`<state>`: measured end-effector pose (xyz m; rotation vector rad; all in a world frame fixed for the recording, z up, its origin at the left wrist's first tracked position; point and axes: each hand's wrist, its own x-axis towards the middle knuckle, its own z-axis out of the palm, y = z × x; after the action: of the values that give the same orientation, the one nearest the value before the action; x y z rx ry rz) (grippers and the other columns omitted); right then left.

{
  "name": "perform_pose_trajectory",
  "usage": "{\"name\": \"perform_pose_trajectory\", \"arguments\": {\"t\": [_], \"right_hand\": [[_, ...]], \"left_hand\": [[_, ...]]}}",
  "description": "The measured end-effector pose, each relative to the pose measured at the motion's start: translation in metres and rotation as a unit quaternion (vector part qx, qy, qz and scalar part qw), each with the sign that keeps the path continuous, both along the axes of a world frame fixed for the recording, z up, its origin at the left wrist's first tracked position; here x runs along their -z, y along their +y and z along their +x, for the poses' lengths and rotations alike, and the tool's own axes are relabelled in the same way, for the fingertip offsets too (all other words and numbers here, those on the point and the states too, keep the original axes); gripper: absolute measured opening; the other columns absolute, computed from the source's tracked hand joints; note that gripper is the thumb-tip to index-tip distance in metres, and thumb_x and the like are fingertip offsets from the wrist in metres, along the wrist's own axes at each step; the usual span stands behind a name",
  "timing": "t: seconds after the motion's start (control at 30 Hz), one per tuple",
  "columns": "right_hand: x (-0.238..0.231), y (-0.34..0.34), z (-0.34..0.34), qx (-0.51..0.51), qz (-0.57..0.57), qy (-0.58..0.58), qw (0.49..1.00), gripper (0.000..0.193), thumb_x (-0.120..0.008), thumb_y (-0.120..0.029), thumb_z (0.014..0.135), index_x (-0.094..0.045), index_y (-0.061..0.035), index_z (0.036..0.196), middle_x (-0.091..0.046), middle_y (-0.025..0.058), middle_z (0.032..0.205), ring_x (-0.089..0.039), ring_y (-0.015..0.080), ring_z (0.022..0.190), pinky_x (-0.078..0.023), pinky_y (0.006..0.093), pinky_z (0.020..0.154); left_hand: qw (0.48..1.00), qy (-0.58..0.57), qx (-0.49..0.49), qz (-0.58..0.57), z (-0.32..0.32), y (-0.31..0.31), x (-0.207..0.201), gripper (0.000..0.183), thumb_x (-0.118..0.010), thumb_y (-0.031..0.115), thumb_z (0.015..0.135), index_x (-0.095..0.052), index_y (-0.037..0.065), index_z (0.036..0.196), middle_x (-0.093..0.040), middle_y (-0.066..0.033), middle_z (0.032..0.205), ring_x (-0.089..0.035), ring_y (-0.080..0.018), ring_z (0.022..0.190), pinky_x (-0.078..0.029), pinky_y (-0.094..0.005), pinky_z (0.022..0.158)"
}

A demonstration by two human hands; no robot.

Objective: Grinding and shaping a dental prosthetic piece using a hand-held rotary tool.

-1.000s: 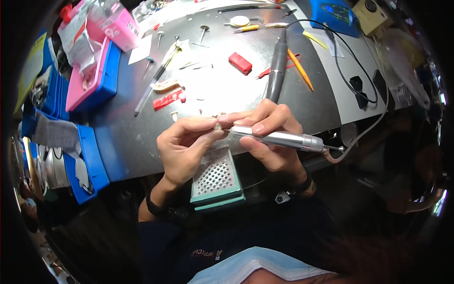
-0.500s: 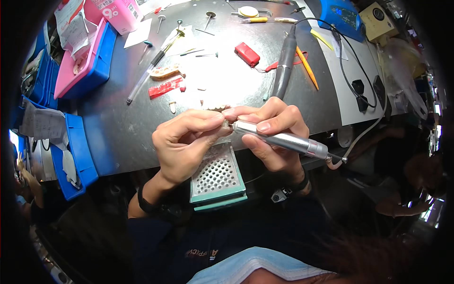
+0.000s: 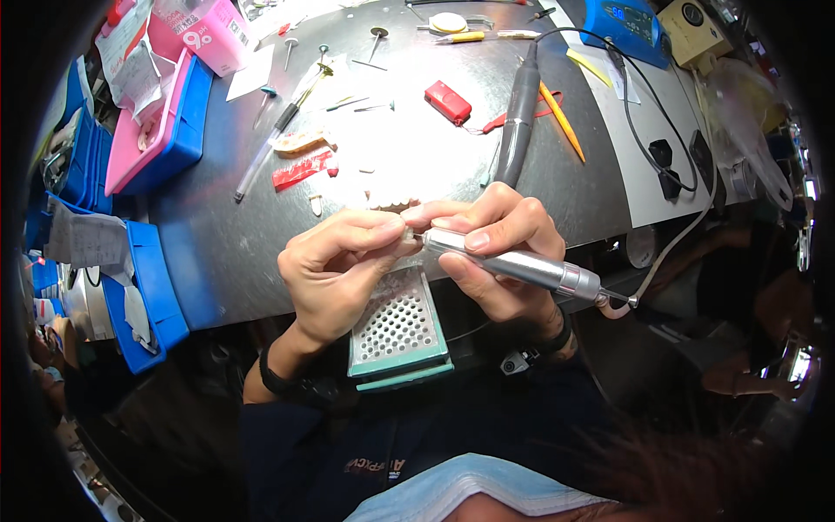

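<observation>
Far left, an open blue bin [image 3: 156, 277] is hanging at the bench edge, and a pink-and-blue tray [image 3: 193, 111] is sitting beyond it. Moving right, a capped pen [image 3: 261, 161] is lying slantwise, its tip end near a torn red wrapper [image 3: 300, 170]. Left hand [image 3: 335, 270] is pinching a small pale workpiece [image 3: 407, 236] between thumb and fingers, over the bench's near edge; a perforated metal plate [image 3: 397, 322] is sitting below it. Red case [image 3: 448, 103] is lying farther up. Right hand [image 3: 517, 228] is grasping a silver rotary handpiece [image 3: 531, 268] pen-style, nose pointing left at the workpiece; can't tell if its tip is touching. A dark handpiece [image 3: 522, 113] is resting beyond, an orange stick [image 3: 563, 122] lying just right of it.
</observation>
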<state>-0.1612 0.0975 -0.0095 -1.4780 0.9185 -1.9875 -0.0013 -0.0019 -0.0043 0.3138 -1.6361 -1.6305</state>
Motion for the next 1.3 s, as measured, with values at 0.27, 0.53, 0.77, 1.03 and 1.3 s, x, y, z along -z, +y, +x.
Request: {"name": "perform_pose_trajectory", "arguments": {"t": [0.27,0.53,0.77,1.03,1.3], "right_hand": [[0.0080,-0.0082,0.0063,0.101,-0.051,0.049,0.992,0.029,-0.077,0.005,0.075,-0.056,-0.0047,0.092,-0.061,0.0120,0.081,-0.073,0.0343,0.089,-0.060,0.0344,0.068],[0.0045,-0.0034,0.0042,0.075,-0.026,0.011,0.997,0.030,-0.076,0.005,0.076,-0.055,-0.0053,0.094,-0.060,0.0119,0.083,-0.072,0.0334,0.091,-0.059,0.0344,0.070],[0.0051,-0.0048,0.0029,0.072,-0.022,0.037,0.996,0.030,-0.075,0.005,0.077,-0.054,-0.0055,0.094,-0.060,0.0117,0.084,-0.072,0.0329,0.091,-0.059,0.0341,0.072],[0.0036,-0.0019,0.0015,0.067,-0.009,0.033,0.997,0.028,-0.075,0.005,0.077,-0.054,-0.0048,0.092,-0.060,0.0120,0.084,-0.072,0.0344,0.091,-0.059,0.0355,0.072],[0.0027,-0.0019,-0.0018,0.031,-0.015,0.037,0.999,0.026,-0.069,0.007,0.081,-0.051,-0.0038,0.096,-0.059,0.0142,0.088,-0.069,0.0399,0.096,-0.057,0.0473,0.084]], "left_hand": [[1.000,-0.013,-0.008,-0.017,0.0016,-0.0003,-0.0004,0.021,-0.071,-0.015,0.079,-0.070,-0.005,0.097,-0.069,-0.0178,0.098,-0.070,-0.0196,0.088,-0.057,-0.0283,0.078],[1.000,0.000,-0.005,-0.015,-0.0007,0.0010,-0.0019,0.022,-0.070,-0.016,0.078,-0.070,-0.005,0.097,-0.069,-0.0177,0.098,-0.070,-0.0202,0.089,-0.058,-0.0290,0.079],[1.000,-0.003,-0.002,-0.015,0.0008,-0.0003,0.0003,0.024,-0.070,-0.017,0.078,-0.070,-0.005,0.098,-0.069,-0.0177,0.099,-0.069,-0.0205,0.091,-0.058,-0.0293,0.080],[1.000,-0.016,0.003,-0.016,0.0021,-0.0019,0.0013,0.024,-0.070,-0.017,0.078,-0.070,-0.005,0.098,-0.070,-0.0177,0.098,-0.069,-0.0203,0.091,-0.058,-0.0295,0.081],[1.000,-0.012,-0.003,-0.011,0.0018,-0.0005,-0.0002,0.023,-0.070,-0.017,0.078,-0.070,-0.005,0.097,-0.070,-0.0179,0.098,-0.070,-0.0205,0.090,-0.058,-0.0299,0.080]]}}
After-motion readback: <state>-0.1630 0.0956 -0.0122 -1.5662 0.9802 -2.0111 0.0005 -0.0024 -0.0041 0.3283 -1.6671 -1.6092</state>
